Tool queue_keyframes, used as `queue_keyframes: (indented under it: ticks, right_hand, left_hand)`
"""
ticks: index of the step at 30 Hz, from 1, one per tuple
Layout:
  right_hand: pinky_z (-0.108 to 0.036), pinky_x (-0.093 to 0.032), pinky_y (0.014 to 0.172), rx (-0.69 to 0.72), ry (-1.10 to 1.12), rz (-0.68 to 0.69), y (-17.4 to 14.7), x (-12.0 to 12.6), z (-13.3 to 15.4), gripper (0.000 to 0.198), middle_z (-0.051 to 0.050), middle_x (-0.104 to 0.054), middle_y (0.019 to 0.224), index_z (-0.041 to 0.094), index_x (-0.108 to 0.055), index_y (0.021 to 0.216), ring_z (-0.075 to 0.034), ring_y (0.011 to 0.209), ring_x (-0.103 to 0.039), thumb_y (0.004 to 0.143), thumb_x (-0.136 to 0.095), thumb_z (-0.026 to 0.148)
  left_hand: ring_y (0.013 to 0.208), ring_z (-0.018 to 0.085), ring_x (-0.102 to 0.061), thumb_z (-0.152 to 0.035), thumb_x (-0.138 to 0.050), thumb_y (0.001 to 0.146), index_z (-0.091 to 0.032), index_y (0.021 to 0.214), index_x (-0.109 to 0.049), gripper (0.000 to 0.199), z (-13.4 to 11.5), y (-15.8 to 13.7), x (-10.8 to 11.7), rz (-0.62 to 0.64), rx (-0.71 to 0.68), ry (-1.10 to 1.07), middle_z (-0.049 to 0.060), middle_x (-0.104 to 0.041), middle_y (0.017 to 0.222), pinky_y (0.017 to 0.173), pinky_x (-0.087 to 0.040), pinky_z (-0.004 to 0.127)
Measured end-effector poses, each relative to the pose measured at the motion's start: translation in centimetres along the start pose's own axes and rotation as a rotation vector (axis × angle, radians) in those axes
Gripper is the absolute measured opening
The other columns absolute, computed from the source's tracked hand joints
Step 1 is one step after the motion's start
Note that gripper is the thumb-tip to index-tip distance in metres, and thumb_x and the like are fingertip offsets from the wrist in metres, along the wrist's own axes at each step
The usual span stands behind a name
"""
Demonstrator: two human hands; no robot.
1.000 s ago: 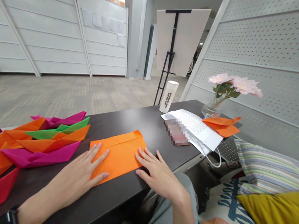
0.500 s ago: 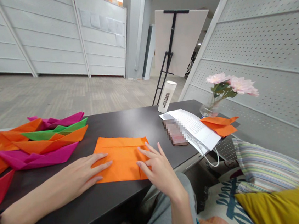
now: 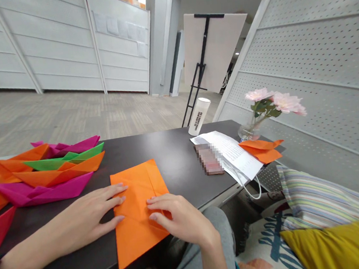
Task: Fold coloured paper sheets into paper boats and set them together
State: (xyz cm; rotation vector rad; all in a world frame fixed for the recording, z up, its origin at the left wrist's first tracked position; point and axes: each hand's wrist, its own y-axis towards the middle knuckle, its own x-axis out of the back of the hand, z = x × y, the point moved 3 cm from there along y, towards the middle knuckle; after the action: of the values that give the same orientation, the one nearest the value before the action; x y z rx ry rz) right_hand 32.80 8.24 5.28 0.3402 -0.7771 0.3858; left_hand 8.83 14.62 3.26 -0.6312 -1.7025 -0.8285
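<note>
A creased orange sheet of paper (image 3: 138, 228) lies turned on the dark table, its lower corner reaching over the front edge. My left hand (image 3: 99, 211) rests at the paper's left side, fingers spread and fingertips on it. My right hand (image 3: 183, 215) lies over the right edge, with bent fingers and thumb touching the surface and a small gap between them. Shaded orange paper shows in that gap. A narrow fold line runs near the paper's right side, partly hidden by my right hand.
Several folded paper boats, including a magenta boat (image 3: 44, 192) and a green boat (image 3: 66, 159), sit at the left. To the right are a blurred phone-like item (image 3: 209, 160), printed sheets (image 3: 243, 160), a white bottle (image 3: 199, 116), a flower vase (image 3: 249, 131) and folded orange paper (image 3: 261, 150).
The orange paper has turned clockwise, its lower left corner swinging toward me. My right hand has moved left and down, its fingers more bent. The left hand stays at the paper's left side.
</note>
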Motion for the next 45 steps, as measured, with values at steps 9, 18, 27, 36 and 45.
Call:
queue_keyframes:
  ticks: [9,18,27,36,45]
  right_hand:
    - [-0.046,-0.022,0.121,-0.015,-0.047,0.068,-0.2,0.0,-1.1,0.058,-0.007,-0.049,0.15,0.025,-0.059,0.137,-0.025,0.143,-0.04,0.084,-0.072,0.047]
    - [-0.056,-0.009,0.121,0.052,-0.067,0.274,-2.0,0.0,-1.5,0.093,-0.009,-0.03,0.16,0.029,-0.042,0.149,-0.03,0.149,-0.026,0.066,-0.084,0.028]
    - [-0.044,-0.016,0.122,0.019,0.02,0.149,-2.0,0.9,-0.7,0.068,-0.003,-0.055,0.146,0.029,-0.053,0.14,-0.021,0.14,-0.045,0.075,-0.07,0.02]
    - [-0.043,-0.028,0.117,0.047,0.041,0.062,-1.1,0.7,-1.8,0.055,-0.004,-0.063,0.137,0.029,-0.064,0.124,-0.023,0.133,-0.052,0.072,-0.084,0.028]
    - [-0.034,-0.041,0.106,0.079,0.122,-0.083,0.1,0.8,-2.5,0.026,-0.001,-0.074,0.119,0.026,-0.069,0.115,-0.018,0.115,-0.065,0.091,-0.062,0.017]
  left_hand:
    - [0.126,0.037,-0.058,-0.061,-0.074,0.074,-0.037,0.14,-0.054,0.073,0.3,-1.4,-0.2,0.057,0.004,0.002,0.01,-0.048,0.152,0.103,-0.05,0.047]
    - [0.139,0.042,-0.042,-0.063,-0.082,0.052,-0.019,0.144,-0.051,0.107,-0.5,-2.3,0.6,0.153,-0.084,-0.064,0.019,-0.032,0.159,0.111,-0.043,0.049]
    - [0.129,0.04,-0.056,-0.058,-0.085,0.049,-0.02,0.141,-0.054,0.104,-2.8,-1.5,1.0,0.151,-0.171,-0.014,0.017,-0.05,0.149,0.107,-0.047,0.045]
    - [0.112,0.022,-0.069,-0.02,-0.048,0.093,-0.031,0.125,-0.069,0.039,-3.4,-0.2,2.4,0.106,-0.204,-0.002,0.0,-0.071,0.127,0.1,-0.053,0.03]
    - [0.1,0.022,-0.073,-0.036,-0.048,0.097,-0.026,0.113,-0.073,0.031,-2.4,-0.4,2.9,0.06,-0.069,-0.124,0.003,-0.076,0.115,0.088,-0.056,0.025]
